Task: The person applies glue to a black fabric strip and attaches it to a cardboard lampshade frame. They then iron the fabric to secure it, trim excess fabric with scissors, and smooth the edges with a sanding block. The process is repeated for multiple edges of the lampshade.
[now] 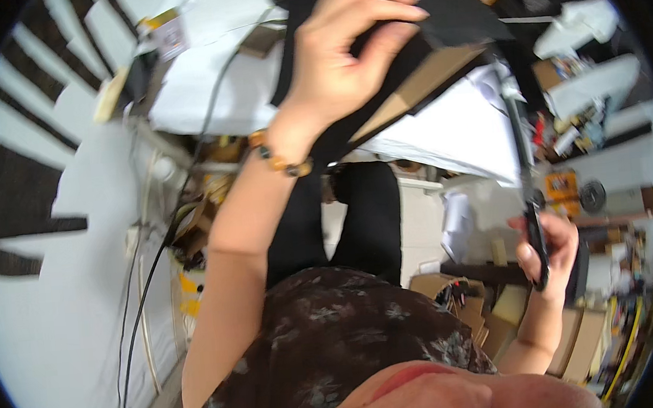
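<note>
My left hand [352, 41], a beaded bracelet on its wrist, is at the top centre. Its fingers and thumb close on a black sheet [464, 1], whose material I cannot make out. Brown board [417, 89] shows beneath the sheet's lower edge. On the right, my right hand [556, 251] wraps round the black handle of a long slim tool [522, 150]. Its greyish shaft points up and away toward the sheet's right edge; its exact kind is unclear.
A white-covered table [459, 128] lies under the board. Dark cables [209, 121] run down the left side. Clutter and a yellow item [562, 193] fill the right. Cardboard pieces [469, 315] stand low on the right, near my body.
</note>
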Tool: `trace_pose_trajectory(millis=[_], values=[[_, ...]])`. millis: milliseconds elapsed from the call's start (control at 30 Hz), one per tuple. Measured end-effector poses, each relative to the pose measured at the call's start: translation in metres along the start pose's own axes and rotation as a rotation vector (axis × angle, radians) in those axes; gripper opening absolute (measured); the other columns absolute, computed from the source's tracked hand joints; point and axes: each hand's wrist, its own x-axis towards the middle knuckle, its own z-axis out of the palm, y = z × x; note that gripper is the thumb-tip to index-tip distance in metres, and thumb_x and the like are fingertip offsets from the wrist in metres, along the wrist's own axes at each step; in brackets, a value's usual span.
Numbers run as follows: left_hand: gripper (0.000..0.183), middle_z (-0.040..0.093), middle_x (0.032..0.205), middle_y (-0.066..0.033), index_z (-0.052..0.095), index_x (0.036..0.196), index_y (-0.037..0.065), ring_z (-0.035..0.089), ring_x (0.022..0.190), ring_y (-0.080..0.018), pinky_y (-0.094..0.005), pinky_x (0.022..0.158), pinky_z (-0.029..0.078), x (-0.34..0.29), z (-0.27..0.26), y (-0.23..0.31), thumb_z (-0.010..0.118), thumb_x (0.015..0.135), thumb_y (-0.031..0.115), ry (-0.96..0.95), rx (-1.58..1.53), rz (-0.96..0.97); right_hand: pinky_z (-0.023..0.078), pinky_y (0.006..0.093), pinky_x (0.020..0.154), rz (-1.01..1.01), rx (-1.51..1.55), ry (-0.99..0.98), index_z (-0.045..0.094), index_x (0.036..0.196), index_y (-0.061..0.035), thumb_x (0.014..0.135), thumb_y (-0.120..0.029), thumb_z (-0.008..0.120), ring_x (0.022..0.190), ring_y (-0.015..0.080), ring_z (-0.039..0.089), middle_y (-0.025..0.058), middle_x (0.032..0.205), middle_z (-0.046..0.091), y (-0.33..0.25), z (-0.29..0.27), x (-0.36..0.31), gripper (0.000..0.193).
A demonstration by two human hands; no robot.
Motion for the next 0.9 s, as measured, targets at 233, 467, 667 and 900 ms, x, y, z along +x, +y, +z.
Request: trace_pose_trajectory(millis=[233, 467, 667, 900], values=[[0.051, 0.050, 0.148, -0.0171, 0.054, 0.140, 0.003, 0.045, 0.140, -0.0307, -0.0444, 0.117, 0.028, -0.050, -0.019, 0.003, 0.065, 0.090, 0.003, 0.060, 0.132, -0.075, 0.028, 0.0172, 0.051, -0.180, 0.351, 0.184, 0.061, 0.116, 0.0116, 0.083, -0.033, 0.079, 0.057, 0.0030, 0.043, -0.0013, 0.072, 0.055, 0.092, 0.033, 0.003, 0.058], [0.018, 0.070, 0.091, -0.0178, 0.069, 0.096, -0.001, 0.067, 0.091, -0.0317, -0.0404, 0.083, 0.052, -0.090, -0.237, -0.103, 0.067, 0.082, 0.009, 0.308, 0.903, -0.641, 0.029, 0.0153, 0.052, -0.147, 0.547, 0.242, 0.055, 0.120, 0.0093, 0.076, -0.048, 0.083, 0.063, 0.0021, 0.044, 0.0021, 0.084, 0.055, 0.127, 0.063, 0.016, 0.077], [0.026, 0.070, 0.099, -0.0193, 0.070, 0.103, 0.002, 0.064, 0.096, -0.0372, -0.0456, 0.083, 0.053, -0.116, -0.380, -0.159, 0.060, 0.080, 0.009, -0.270, 1.753, -0.840, 0.032, 0.0157, 0.053, -0.144, 0.663, 0.191, 0.054, 0.119, 0.0079, 0.086, -0.042, 0.076, 0.064, 0.0025, 0.043, 0.0056, 0.089, 0.056, 0.149, 0.078, 0.028, 0.064], [0.023, 0.067, 0.096, -0.0187, 0.069, 0.098, 0.002, 0.063, 0.096, -0.0369, -0.0442, 0.085, 0.052, -0.113, -0.366, -0.161, 0.066, 0.076, 0.009, -0.478, 1.883, -0.778, 0.026, 0.0162, 0.050, -0.075, 0.616, 0.272, 0.056, 0.118, 0.0093, 0.084, -0.043, 0.075, 0.059, 0.0013, 0.039, -0.0016, 0.076, 0.048, 0.146, 0.084, 0.025, 0.066]])
